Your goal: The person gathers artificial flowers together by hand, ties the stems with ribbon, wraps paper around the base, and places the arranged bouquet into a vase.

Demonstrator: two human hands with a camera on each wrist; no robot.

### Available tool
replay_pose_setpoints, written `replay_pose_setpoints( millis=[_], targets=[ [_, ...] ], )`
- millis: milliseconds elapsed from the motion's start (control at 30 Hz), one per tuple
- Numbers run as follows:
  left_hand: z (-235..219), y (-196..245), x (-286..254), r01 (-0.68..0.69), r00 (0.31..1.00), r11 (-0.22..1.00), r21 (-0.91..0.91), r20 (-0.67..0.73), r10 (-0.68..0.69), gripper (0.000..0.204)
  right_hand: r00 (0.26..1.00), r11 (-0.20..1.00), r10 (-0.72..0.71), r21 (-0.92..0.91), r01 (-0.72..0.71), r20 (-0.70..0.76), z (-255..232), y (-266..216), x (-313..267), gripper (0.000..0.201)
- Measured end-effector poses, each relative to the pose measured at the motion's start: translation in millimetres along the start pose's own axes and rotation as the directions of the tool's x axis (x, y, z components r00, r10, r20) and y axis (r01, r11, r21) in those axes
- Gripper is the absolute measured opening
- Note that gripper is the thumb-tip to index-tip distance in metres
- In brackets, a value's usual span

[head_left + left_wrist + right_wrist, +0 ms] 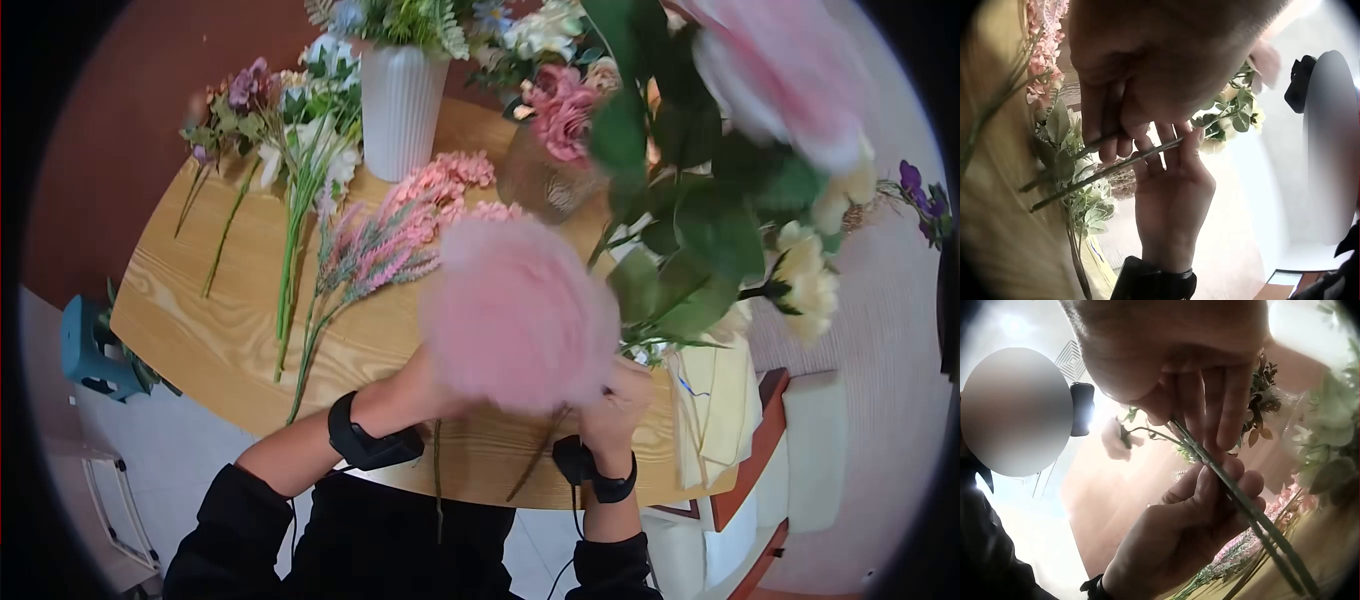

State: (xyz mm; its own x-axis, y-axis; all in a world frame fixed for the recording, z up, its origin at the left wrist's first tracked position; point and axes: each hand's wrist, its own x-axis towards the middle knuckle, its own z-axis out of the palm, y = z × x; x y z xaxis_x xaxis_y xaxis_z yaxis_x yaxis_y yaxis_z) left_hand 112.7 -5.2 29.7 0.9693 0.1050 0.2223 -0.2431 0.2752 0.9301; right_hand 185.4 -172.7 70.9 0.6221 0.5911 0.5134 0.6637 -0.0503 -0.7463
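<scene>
In the head view a large blurred pink bloom [525, 315] partly hides both hands. My left hand [425, 385] curls its fingers round a green flower stem [437, 480], whose lower end hangs past the table edge. My right hand [615, 405] pinches a second flower stem [530, 465] between thumb and fingers. Both hands are close together; in the right wrist view the two stems [1241, 500] run side by side. Big green leaves, a second pink bloom [790, 75] and cream flowers [805, 285] rise above the right hand.
On the wooden table [190, 290] lie several cut stems with green stalks [290, 260] and pink sprays [370, 250]. A white ribbed vase [400, 115] and a glass vase [550, 180] hold flowers behind. Pale folded sheets [715, 400] sit at right; a blue stool [95, 350] stands left.
</scene>
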Motion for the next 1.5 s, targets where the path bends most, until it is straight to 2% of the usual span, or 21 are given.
replay_pose_setpoints(
  millis=[67, 100, 200, 267, 300, 333, 400, 433, 467, 533, 667, 733, 800, 1000, 1067, 1167, 1267, 1333, 1400, 1467, 1500],
  targets=[
    [1.3, -3.0, 4.6, -0.105, 0.991, 0.947, 0.303, 0.108, 0.075, 0.034, 1.0, 1.0, 0.024, -0.011, -0.024, 0.016, -0.6, 2.7, -4.9, 0.012],
    [0.3, -4.1, 3.2, -0.089, 0.995, 0.914, 0.397, 0.086, 0.06, 0.037, 1.0, 1.0, 0.019, -0.019, -0.019, 0.022, -1.7, 4.5, -3.8, 0.013],
    [4.1, -13.0, 0.8, -0.149, 0.989, 0.95, 0.275, 0.053, 0.139, 0.039, 1.0, 1.0, 0.017, 0.017, -0.017, -0.009, -1.0, 7.3, -4.8, 0.015],
    [3.8, -0.1, 1.1, -0.401, 0.914, 0.798, 0.449, 0.145, 0.378, 0.035, 0.999, 0.999, -0.001, -0.053, -0.001, -0.033, -1.1, 3.8, -5.4, 0.016],
    [4.2, -2.3, 0.7, -0.265, 0.964, 0.75, 0.606, 0.139, 0.228, 0.03, 0.999, 0.997, -0.025, -0.068, 0.022, -0.039, 0.1, 3.6, -5.1, 0.019],
    [4.8, -4.5, -0.6, -0.277, 0.96, 0.724, 0.632, 0.152, 0.235, 0.03, 0.997, 0.998, -0.05, -0.047, 0.047, -0.058, 3.1, 1.6, -1.2, 0.019],
    [4.9, -7.6, -2.3, -0.149, 0.989, 0.934, 0.325, 0.065, 0.135, 0.025, 0.994, 0.998, 0.039, 0.047, -0.035, -0.103, 5.8, -3.0, 2.6, 0.015],
    [3.9, -6.0, -2.4, -0.151, 0.988, 0.911, 0.383, 0.098, 0.123, 0.026, 0.997, 0.999, 0.046, -0.024, -0.047, -0.054, 0.6, 0.2, 1.0, 0.016],
    [6.1, -1.3, -2.1, -0.123, 0.988, 0.913, 0.388, 0.134, 0.076, 0.026, 0.992, 0.996, 0.086, -0.012, -0.088, -0.096, 0.8, 0.4, 0.2, 0.016],
    [14.1, 1.9, 0.8, -0.071, 0.998, 0.927, 0.37, 0.029, 0.065, 0.02, 0.992, 0.992, 0.125, 0.007, -0.126, 0.023, -3.3, 7.0, -0.2, 0.014],
    [19.6, 0.1, -1.5, -0.002, 1.0, 0.9, 0.436, -0.023, 0.014, 0.016, 0.985, 0.976, 0.145, 0.174, -0.128, -0.091, 7.2, 19.1, -7.6, 0.01],
    [14.5, 0.7, -2.3, -0.027, 0.997, 0.87, 0.492, 0.074, -0.01, 0.021, 0.999, 0.999, 0.002, 0.053, -0.001, -0.033, 2.8, 17.8, -8.6, 0.009],
    [19.1, 9.4, -1.4, -0.081, 0.994, 0.794, 0.603, 0.107, 0.021, 0.017, 0.999, 1.0, -0.001, 0.025, 0.002, -0.045, 3.6, 21.8, -11.3, 0.008],
    [22.9, 11.0, -1.3, -0.067, 0.996, 0.818, 0.571, 0.085, 0.022, 0.013, 0.99, 0.989, -0.136, -0.07, 0.133, -0.034, -4.6, 17.2, -3.9, 0.009],
    [18.4, 14.2, -1.2, -0.081, 0.986, 0.77, 0.633, 0.163, -0.03, 0.014, 0.988, 0.987, -0.15, -0.068, 0.147, -0.035, -5.8, 13.1, -3.1, 0.011],
    [16.1, 10.7, -1.7, -0.147, 0.978, 0.783, 0.605, 0.208, 0.022, 0.017, 0.988, 0.986, -0.147, -0.08, 0.144, -0.039, -2.2, 12.1, -4.6, 0.012],
    [19.5, 6.3, -3.5, -0.162, 0.977, 0.82, 0.549, 0.204, 0.056, 0.019, 0.999, 0.999, -0.016, 0.043, 0.018, -0.036, 4.2, 22.2, -8.7, 0.013],
    [22.4, 8.7, -5.1, -0.104, 0.988, 0.821, 0.561, 0.15, 0.022, 0.017, 0.999, 0.99, 0.032, 0.142, -0.027, -0.031, 6.3, 27.2, -12.1, 0.014],
    [25.0, 7.3, -7.8, -0.029, 0.996, 0.826, 0.562, 0.089, -0.025, 0.015, 0.998, 0.991, 0.037, 0.128, -0.031, -0.048, 3.5, 19.1, -9.4, 0.015],
    [23.7, 4.9, -8.9, -0.054, 0.997, 0.807, 0.588, 0.083, 0.006, 0.016, 0.997, 0.993, 0.044, 0.112, -0.037, -0.063, 7.8, 15.8, -10.2, 0.016],
    [20.6, 6.2, -5.1, -0.174, 0.98, 0.687, 0.705, 0.194, 0.049, 0.016, 0.992, 0.991, 0.009, 0.131, 0.008, -0.129, 12.3, 15.4, -10.0, 0.016]
  ],
)
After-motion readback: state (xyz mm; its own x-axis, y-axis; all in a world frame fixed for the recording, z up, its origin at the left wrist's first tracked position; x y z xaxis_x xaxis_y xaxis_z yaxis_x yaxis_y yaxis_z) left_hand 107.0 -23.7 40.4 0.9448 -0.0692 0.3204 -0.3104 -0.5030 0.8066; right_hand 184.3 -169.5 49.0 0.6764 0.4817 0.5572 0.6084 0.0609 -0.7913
